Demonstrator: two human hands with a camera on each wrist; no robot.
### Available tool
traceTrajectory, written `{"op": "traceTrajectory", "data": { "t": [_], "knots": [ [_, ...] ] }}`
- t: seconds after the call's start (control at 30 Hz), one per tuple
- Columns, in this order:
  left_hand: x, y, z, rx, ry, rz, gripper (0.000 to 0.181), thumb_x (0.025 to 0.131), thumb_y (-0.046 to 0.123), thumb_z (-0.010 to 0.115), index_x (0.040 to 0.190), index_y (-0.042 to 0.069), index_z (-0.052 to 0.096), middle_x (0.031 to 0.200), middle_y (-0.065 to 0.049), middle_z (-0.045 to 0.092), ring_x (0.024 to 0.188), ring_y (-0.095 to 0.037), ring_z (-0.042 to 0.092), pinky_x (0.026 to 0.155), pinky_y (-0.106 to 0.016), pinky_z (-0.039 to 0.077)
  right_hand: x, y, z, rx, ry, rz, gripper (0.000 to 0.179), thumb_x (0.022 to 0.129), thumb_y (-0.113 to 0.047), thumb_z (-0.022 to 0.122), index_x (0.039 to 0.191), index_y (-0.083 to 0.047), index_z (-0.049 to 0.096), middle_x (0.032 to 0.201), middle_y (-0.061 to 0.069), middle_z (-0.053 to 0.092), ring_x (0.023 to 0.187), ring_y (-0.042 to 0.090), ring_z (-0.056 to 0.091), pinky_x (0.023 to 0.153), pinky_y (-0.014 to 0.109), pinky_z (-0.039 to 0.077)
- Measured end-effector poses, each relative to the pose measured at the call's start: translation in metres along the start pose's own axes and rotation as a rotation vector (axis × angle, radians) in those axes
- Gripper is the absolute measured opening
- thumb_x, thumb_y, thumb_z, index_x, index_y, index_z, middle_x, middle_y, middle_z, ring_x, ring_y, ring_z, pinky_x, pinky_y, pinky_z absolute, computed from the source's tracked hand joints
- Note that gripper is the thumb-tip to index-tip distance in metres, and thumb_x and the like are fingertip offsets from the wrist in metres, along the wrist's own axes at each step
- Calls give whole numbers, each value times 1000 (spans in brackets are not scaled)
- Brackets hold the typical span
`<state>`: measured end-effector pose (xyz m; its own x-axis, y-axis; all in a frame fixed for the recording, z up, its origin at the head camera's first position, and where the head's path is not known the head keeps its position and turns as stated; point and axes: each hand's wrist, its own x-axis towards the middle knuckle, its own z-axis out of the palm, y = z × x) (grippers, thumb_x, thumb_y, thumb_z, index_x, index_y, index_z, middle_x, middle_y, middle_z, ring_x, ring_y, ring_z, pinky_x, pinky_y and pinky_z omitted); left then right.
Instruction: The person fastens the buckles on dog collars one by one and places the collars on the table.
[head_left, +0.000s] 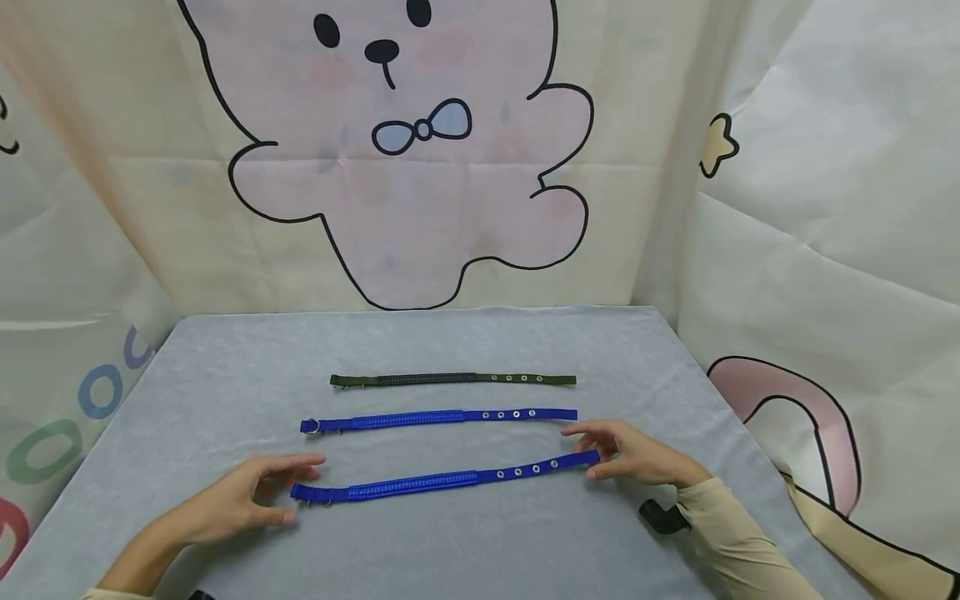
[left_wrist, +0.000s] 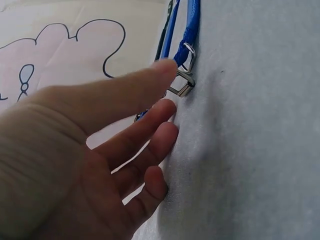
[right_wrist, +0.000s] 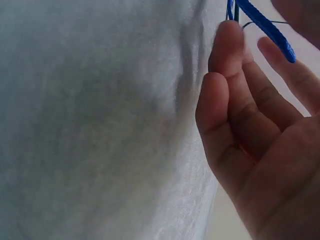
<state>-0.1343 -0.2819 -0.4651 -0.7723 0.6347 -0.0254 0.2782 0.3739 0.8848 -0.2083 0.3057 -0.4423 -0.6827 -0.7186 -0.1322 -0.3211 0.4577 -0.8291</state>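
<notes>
Blue ribbed strap with metal eyelets point(head_left: 412, 485), nearest of three, lies across the grey cloth-covered desk point(head_left: 487, 550), in front of a similar blue strap point(head_left: 408, 419) and, farther back, a dark olive-green strap point(head_left: 427, 378). Near its silvery metal buckle point(left_wrist: 186, 90), the left hand point(head_left: 232, 500) has its grip apart, thumb and fingers well separated. The right hand point(head_left: 637, 454) has its grip parted too, around the strap's plain tip, though whether any fingertip touches it is hard to tell.

Coloured O-like signs point(head_left: 84, 393) mark the left cloth point(head_left: 56, 258).
</notes>
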Motion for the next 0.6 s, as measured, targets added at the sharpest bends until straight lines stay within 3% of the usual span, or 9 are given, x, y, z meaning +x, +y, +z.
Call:
{"op": "traceTrajectory", "data": {
  "t": [0.1, 0.23, 0.4, 0.6],
  "knots": [
    [0, -1, 1, 37, 40, 25, 57, 91, 18, 76, 138, -8, 56, 128, -26, 67, 111, 8, 59, 87, -13, 49, 2, 1, -1, 11, 3, 11, 51, 92, -10, 73, 138, 5, 56, 124, 27, 66, 93, 9, 64, 71, 23, 52],
    [2, 1, 4, 70, 87, -25, 46, 92, 18, 75, 129, -7, 64, 120, -22, 71, 95, 7, 58, 75, -20, 52, 4, 0, -2, 26, 8, 21, 41, 94, -9, 71, 131, 7, 62, 125, 30, 66, 85, 2, 61, 71, 22, 52],
    [4, 6, 5, 96, 127, -100, 35, 93, 20, 73, 121, -2, 71, 113, -14, 75, 87, 6, 58, 71, -22, 52, 5, -2, -3, 29, 20, 6, 37, 93, -10, 72, 124, 9, 65, 123, 31, 67, 86, 1, 62, 71, 21, 52],
    [8, 14, 3, 139, 212, -121, 25, 94, 21, 73, 111, 3, 75, 99, 0, 75, 81, 4, 58, 67, -23, 51, 10, -4, -5, 27, 84, -34, 24, 94, -6, 70, 115, 5, 70, 111, 26, 70, 85, 1, 62, 72, 21, 54]
  ]
}}
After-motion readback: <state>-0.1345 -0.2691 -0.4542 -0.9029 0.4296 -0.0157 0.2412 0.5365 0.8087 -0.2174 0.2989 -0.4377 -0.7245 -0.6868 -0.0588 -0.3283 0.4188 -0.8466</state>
